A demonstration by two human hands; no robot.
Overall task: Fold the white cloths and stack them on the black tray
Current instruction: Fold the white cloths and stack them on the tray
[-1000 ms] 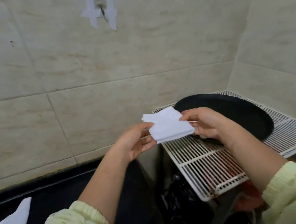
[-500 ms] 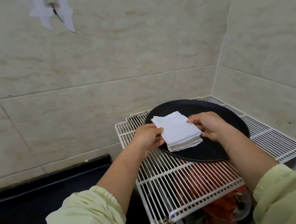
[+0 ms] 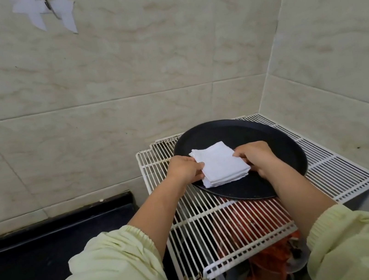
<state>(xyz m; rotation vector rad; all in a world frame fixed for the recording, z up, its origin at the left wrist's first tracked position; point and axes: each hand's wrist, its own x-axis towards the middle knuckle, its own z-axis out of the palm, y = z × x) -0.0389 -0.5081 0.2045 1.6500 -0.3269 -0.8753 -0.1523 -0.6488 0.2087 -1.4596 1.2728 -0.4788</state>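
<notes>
Wire rack (image 3: 327,165): one tray (image 3: 237,131), one cloth (image 3: 221,164)

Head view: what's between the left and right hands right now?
The folded white cloth fills the gap in the head view: the left hand pinches its left edge, the right hand its right edge, above the black tray.

Soft, matt weave on the folded white cloth (image 3: 221,164), slightly fuzzy at the layered edges. Smooth, dull finish on the black tray (image 3: 262,132); looks like plastic or coated metal, hard to tell which. Glossy white-coated metal wire on the rack (image 3: 327,165), chipped and rusty at the near corner. Smooth, faintly shiny marbled tile on the wall (image 3: 120,77). Matt, crinkled pale-green fabric on the sleeves (image 3: 117,271).
</notes>
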